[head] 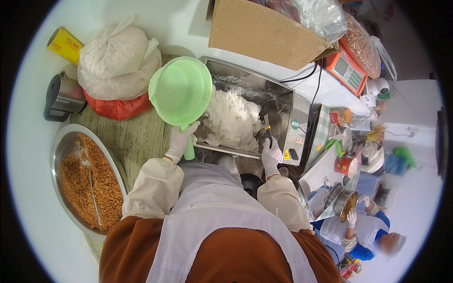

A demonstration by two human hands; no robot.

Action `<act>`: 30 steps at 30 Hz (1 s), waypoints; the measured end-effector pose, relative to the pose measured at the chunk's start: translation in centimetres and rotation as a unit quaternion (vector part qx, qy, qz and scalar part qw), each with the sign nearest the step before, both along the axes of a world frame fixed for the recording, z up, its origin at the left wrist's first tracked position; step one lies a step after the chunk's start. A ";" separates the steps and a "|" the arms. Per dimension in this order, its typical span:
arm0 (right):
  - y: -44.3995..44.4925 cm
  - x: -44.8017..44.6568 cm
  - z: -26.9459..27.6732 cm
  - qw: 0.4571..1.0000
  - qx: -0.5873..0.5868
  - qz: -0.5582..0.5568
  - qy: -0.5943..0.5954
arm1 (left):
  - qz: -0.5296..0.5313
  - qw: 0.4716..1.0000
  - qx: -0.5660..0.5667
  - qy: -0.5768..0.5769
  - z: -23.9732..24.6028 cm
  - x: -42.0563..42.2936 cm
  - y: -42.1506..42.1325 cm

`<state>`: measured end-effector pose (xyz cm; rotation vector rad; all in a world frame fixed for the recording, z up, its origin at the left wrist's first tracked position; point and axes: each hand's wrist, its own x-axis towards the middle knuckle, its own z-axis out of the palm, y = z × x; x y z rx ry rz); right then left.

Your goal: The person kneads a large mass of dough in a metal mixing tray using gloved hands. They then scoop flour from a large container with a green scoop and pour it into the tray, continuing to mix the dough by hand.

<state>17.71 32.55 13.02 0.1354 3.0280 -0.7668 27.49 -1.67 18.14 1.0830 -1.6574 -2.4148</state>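
My gloved left hand (180,141) grips the handle of a green plastic dipper (182,92), whose bowl overlaps the left edge of a stainless steel tub (283,102). No contents show in the bowl. In the tub lies a heap of white, flour-like powder (233,120). My gloved right hand (271,154) is closed round the black and yellow handle of a bladed tool (268,129), perhaps a utility knife. Its blade points away from me, over the tub's right part, beside the heap.
To the left stand a steel basin (56,177) of brown crumbly food with a spoon, tied bags (113,53) and a kettle (65,93). Beyond the tub are a cardboard box (262,35) and an orange scale (347,69). At right, a co-worker (368,226) holds a metal bowl (345,205).
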 end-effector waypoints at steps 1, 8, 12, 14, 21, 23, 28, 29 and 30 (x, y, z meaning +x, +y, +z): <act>0.0 0.0 0.0 1.000 -0.005 -0.007 -0.018 | 0.002 1.000 0.001 -0.001 0.1 0.0 0.0; -0.3 0.1 0.8 0.999 0.029 0.009 0.011 | 0.005 1.000 0.009 0.002 -0.2 0.0 0.0; -0.3 0.1 1.0 0.999 0.044 0.004 -0.015 | 0.007 1.000 0.011 0.005 -0.4 0.1 0.0; -0.2 0.0 0.8 0.999 0.040 0.001 -0.028 | 0.011 1.000 0.012 0.006 -0.4 0.1 0.0; 0.2 -0.1 -0.2 1.000 0.007 0.002 -0.006 | 0.007 1.000 0.010 0.013 -0.3 0.0 0.0; 0.2 -0.1 -0.3 1.000 0.012 0.001 -0.001 | 0.005 1.000 0.017 0.004 -0.2 0.0 0.0; 0.2 0.0 -0.3 1.000 0.011 0.004 0.003 | 0.016 0.999 0.036 0.002 -0.4 0.0 0.0; 0.2 0.0 -0.3 1.000 0.009 0.004 0.004 | 0.015 0.999 0.034 -0.004 -0.5 0.0 -0.1; 0.2 0.0 -0.2 1.000 0.006 0.003 0.005 | 0.017 0.999 0.033 -0.004 -0.6 0.0 -0.1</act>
